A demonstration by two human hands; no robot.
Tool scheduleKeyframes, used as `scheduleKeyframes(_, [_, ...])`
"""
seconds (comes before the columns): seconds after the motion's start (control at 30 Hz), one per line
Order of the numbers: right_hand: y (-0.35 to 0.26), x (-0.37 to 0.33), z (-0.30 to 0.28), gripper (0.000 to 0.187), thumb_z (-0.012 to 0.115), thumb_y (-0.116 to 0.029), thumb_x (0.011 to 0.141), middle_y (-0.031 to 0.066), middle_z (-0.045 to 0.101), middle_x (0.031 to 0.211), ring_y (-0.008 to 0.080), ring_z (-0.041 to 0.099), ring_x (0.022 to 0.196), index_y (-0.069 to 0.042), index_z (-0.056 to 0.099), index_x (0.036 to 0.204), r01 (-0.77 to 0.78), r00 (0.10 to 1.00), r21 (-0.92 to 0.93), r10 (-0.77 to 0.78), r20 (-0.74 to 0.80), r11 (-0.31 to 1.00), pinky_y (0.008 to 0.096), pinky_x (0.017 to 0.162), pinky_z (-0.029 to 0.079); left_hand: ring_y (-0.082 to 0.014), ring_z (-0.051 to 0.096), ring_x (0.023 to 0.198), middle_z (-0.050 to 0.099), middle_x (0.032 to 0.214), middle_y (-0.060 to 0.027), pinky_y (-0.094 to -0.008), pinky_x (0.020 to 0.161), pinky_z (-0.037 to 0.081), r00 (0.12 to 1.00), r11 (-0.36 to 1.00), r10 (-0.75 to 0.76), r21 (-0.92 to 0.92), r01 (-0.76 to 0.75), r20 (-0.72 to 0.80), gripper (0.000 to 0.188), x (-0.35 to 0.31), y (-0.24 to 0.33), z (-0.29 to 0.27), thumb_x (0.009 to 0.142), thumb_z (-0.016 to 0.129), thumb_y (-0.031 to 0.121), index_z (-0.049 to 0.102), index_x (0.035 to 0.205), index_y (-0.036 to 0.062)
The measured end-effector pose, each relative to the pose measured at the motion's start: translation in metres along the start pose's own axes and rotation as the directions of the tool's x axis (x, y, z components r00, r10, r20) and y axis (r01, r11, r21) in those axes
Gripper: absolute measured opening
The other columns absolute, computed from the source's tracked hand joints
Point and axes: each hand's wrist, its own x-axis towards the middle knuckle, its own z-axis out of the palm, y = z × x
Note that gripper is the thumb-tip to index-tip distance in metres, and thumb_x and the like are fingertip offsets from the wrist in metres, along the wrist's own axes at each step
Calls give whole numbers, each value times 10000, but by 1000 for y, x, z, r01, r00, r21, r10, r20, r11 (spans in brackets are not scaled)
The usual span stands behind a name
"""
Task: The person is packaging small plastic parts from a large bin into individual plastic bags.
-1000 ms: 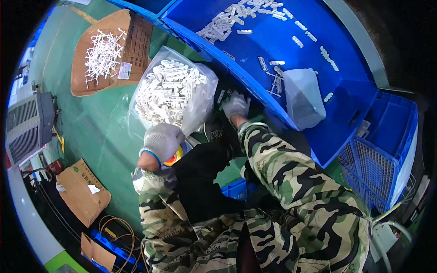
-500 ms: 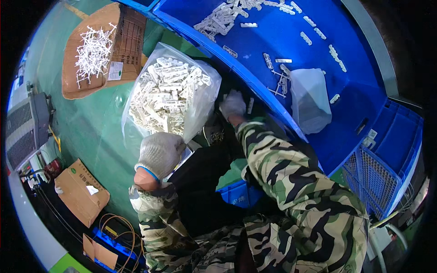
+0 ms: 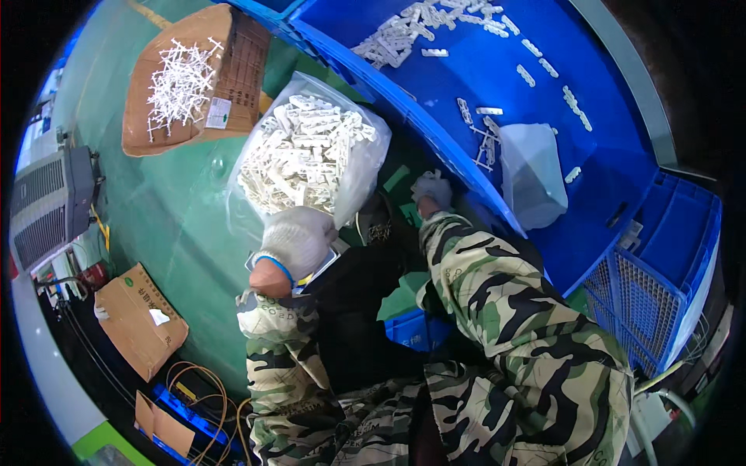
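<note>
A clear plastic bag (image 3: 373,159) stands on the floor in front of me, heaped with white slotted plastic strips (image 3: 303,151). At its near edge is my left hand (image 3: 299,239), in a white knit glove, with the fingers curled closed. What they grip is hidden under the hand. A box with a yellow and blue edge (image 3: 320,270) shows partly below that hand. My right hand (image 3: 432,189), also gloved, reaches low beside the wall of the large blue bin (image 3: 474,175). Its fingers are drawn together, and I cannot make out what is in them.
More white strips (image 3: 392,39) lie scattered inside the bin, near a whitish plastic bag (image 3: 532,175). Cardboard with thin white branched pieces (image 3: 183,85) lies at the far left. A smaller blue crate (image 3: 416,330) sits between my legs; a grey louvred unit (image 3: 50,206) stands left.
The whole view has shifted slightly. My right hand has moved a little, and the white strip seen beside it earlier no longer shows there. My left hand stays by the bag's near edge.
</note>
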Motion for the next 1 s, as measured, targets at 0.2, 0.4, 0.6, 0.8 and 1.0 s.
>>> scheduleKeyframes(0.2, [-3,-27,13,424,678,-416,853,233,746,861,343,757,847,3,739,876,145,986,-131,-133,99,981,459,782,586,-379,697,859,722,867,-163,-482,792,542,998,998,-42,56,39,49,260,-11,-16,4,918,622,334,771,926,122])
scheduleKeyframes(0.4, [5,-19,-4,402,723,-408,794,265,730,930,459,718,912,-11,741,855,324,946,-153,-318,63,933,509,820,572,-381,701,866,729,879,-157,-475,790,545,999,999,6,53,-8,33,255,-5,-17,6,920,621,325,769,958,121])
scheduleKeyframes(0.6, [-20,-51,-8,423,734,-422,827,213,735,1124,413,706,1047,-57,754,1042,273,940,-98,-244,237,957,516,918,551,-378,707,883,732,915,-168,-473,801,546,997,998,0,70,-6,72,257,-1,-23,11,912,628,318,771,999,123])
scheduleKeyframes(0.8, [-101,-163,-69,485,780,-473,787,239,731,1075,424,694,1009,-28,749,980,114,897,494,-303,321,862,509,872,537,-383,714,887,739,914,-182,-470,817,553,993,997,-23,76,14,114,278,-5,-39,26,891,618,319,790,983,121])
scheduleKeyframes(1.0, [-142,-201,-160,409,830,-398,753,181,683,980,387,670,937,-52,724,943,701,704,395,-664,-252,594,470,847,530,-408,710,861,730,884,-200,-491,824,552,997,995,76,69,-75,-9,328,12,-13,26,878,600,338,789,949,80])
